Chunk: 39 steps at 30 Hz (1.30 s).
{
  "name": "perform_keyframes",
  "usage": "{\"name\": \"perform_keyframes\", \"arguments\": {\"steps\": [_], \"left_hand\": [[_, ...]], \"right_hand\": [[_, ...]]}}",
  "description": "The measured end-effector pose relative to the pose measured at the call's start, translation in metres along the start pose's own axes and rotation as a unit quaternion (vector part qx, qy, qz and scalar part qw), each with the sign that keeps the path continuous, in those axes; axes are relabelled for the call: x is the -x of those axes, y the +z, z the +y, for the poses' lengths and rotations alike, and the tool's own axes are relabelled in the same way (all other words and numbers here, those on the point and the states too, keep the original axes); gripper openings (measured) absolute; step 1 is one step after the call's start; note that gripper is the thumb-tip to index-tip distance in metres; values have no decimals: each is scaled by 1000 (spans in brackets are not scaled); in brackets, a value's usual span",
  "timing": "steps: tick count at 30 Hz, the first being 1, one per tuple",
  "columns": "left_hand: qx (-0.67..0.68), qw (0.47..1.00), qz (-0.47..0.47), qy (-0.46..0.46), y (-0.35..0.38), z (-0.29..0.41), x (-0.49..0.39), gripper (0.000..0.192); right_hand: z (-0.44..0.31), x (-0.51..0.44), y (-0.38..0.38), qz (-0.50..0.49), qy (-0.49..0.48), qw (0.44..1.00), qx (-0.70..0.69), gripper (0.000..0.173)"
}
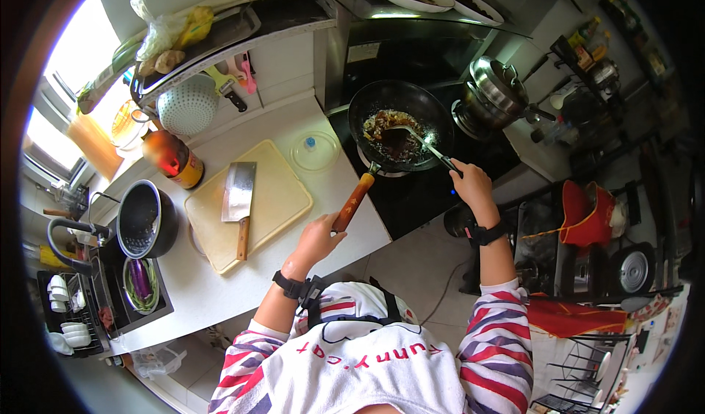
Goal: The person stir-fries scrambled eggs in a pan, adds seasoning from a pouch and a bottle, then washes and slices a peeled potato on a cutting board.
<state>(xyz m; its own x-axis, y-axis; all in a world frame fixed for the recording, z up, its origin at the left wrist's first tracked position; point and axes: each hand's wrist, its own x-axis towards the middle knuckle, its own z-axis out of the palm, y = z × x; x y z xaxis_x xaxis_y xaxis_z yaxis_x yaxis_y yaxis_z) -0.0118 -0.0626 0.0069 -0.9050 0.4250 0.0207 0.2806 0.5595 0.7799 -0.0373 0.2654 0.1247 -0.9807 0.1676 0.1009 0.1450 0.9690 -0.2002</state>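
A black wok [435,103] stands on the dark glass cooktop [407,205]. Its wooden handle [352,202] slants toward me, and my left hand [319,239] grips the end of it. In my right hand [472,187] is a metal spatula [432,148] with a dark grip; its head dips into the wok. Chopped food in dark sauce [394,127] lies in the middle of the wok, with pale bubbles around it. Left of the handle, a cleaver [239,194] with a wooden handle rests flat on a cream cutting board [281,188].
A lidded steel pot [493,97] occupies the right burner. On the counter are a clear lid [315,151], a large bottle [173,158] and a black inner pot [146,218] by the sink. The sink holds a bowl with an eggplant [140,279]. A shelf [237,42] overhangs the back.
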Motion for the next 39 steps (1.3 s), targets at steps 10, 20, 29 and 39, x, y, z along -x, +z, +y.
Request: {"name": "perform_keyframes", "arguments": {"steps": [10, 20, 29, 39], "left_hand": [[6, 1000, 0, 1, -1, 3, 0, 37], [2, 1000, 1, -9, -1, 5, 1, 39], [15, 1000, 4, -12, 1, 1, 2, 46], [67, 996, 52, -29, 11, -4, 8, 61]], "right_hand": [[4, 6, 9, 8, 41, 995, -96, 33], [12, 10, 27, -4, 71, 989, -133, 32], [14, -14, 79, 131, 52, 976, -164, 32], [6, 10, 127, 78, 10, 996, -41, 48]]}}
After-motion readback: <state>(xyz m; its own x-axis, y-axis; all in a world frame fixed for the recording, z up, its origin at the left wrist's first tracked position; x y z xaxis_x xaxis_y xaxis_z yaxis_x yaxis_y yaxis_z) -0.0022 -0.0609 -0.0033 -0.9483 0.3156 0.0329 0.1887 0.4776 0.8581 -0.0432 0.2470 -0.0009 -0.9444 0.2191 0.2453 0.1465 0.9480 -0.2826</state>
